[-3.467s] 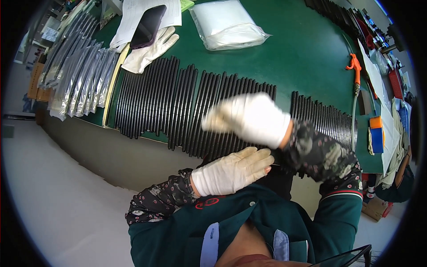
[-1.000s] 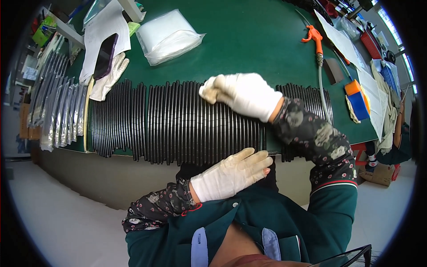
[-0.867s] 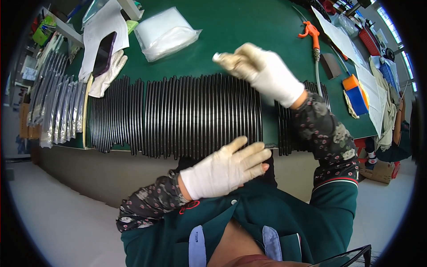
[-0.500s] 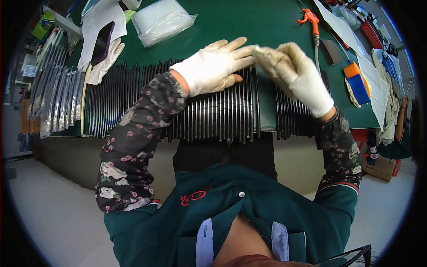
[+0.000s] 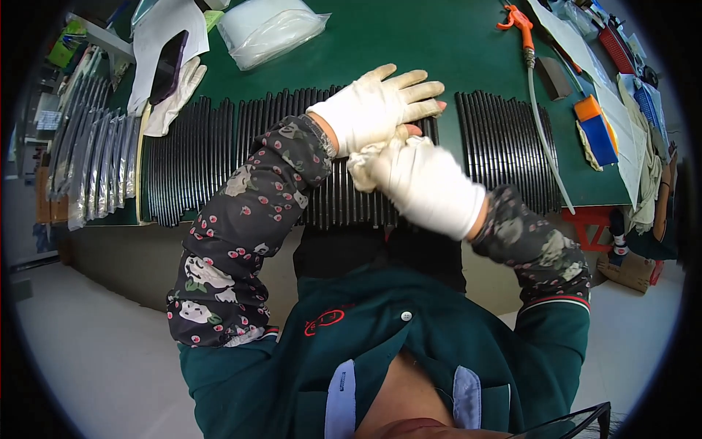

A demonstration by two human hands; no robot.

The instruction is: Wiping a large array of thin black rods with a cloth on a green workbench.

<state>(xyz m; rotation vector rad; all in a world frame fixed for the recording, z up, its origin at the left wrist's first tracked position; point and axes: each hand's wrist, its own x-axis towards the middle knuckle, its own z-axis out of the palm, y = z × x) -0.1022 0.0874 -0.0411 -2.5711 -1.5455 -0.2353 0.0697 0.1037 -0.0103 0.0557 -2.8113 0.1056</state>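
Hose (image 5: pixel 540 121) crosses black rods (image 5: pixel 504 150); left hand (image 5: pixel 376 106), splayed, hides some; right hand (image 5: pixel 430 181) clamped on wadded cloth (image 5: pixel 362 170).

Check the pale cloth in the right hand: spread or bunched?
Bunched. The pale cloth shows as a crumpled, folded wad at the right hand; any part inside the grip is hidden.
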